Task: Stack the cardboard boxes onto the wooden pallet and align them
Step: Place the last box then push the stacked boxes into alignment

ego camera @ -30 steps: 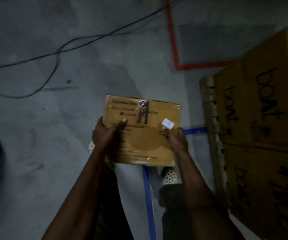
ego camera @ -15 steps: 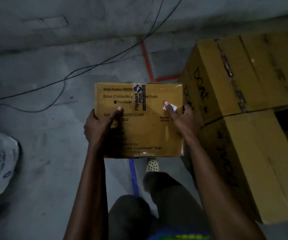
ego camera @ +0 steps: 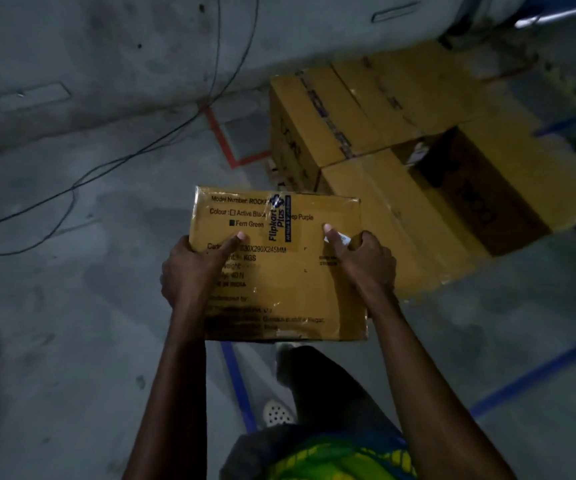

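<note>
Now holds a small cardboard box up off the grey concrete floor, printed face upward. Grips its left edge with the left hand, thumb laid across the top. Grips its right edge with the right hand, thumb pressed beside a white sticker. Carries it just in front of a stack of larger cardboard boxes ahead and to the right, apparently not touching, though hard to judge in such dim light. Stands over a strip of blue tape, with red tape and black cables farther off.
</note>
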Tool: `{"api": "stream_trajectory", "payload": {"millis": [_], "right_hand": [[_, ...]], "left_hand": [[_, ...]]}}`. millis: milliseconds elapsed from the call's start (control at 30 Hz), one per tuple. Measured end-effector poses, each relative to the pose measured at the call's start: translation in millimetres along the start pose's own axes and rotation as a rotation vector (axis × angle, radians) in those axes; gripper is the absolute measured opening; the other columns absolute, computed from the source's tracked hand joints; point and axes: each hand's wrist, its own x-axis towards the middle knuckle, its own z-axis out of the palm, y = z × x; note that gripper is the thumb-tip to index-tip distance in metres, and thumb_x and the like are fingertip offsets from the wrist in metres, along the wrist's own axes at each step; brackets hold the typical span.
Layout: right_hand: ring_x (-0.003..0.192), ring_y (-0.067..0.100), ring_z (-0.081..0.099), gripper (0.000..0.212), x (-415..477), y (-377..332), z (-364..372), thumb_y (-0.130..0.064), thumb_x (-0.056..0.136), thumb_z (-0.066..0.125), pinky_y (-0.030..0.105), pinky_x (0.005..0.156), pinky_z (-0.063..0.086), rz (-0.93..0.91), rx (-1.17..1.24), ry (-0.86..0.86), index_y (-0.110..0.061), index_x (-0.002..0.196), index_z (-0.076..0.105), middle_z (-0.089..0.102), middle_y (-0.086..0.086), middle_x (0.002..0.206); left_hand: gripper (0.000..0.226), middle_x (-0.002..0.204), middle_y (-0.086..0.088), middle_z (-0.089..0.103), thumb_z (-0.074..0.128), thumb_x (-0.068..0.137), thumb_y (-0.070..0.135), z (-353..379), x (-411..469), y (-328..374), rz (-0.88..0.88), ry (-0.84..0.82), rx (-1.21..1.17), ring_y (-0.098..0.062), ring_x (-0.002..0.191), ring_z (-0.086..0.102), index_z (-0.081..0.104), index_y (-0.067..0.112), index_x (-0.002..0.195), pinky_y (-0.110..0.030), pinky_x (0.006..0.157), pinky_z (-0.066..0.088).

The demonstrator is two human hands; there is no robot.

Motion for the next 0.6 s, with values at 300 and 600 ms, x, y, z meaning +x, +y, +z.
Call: {"api": "stream_trajectory", "payload": {"millis": [300,600], "right_hand": [[0.11,0.033,0.062,0.083,-21.8,164.0,-146.5,-0.084,0.085,0.038,0.037,0.081,0.037,0.063,-0.27,-0.031,-0.013,0.115,0.067,0.067,0.013,0.12],[0.108,0.034,0.063,0.087,40.8,340.2,-335.2,-0.088,0.081,0.039,0.038,0.082,0.043,0.119,-0.347,0.079,-0.013,0.115,0.064,0.067,0.016,0.119]], "left_hand": [[0.069,0.083,0.003,0.062,0.063,0.076,0.08,104.0,-170.6,31.7,-0.031,-0.246,0.201,-0.013,0.067,0.055,0.065,0.018,0.106,-0.024,0.058,0.036],[0.08,0.09,0.002,0.072,0.061,0.064,0.09,295.4,-324.1,117.3,-0.011,-0.381,0.227,-0.017,0.078,0.068,0.068,0.019,0.1,-0.027,0.065,0.049]]}}
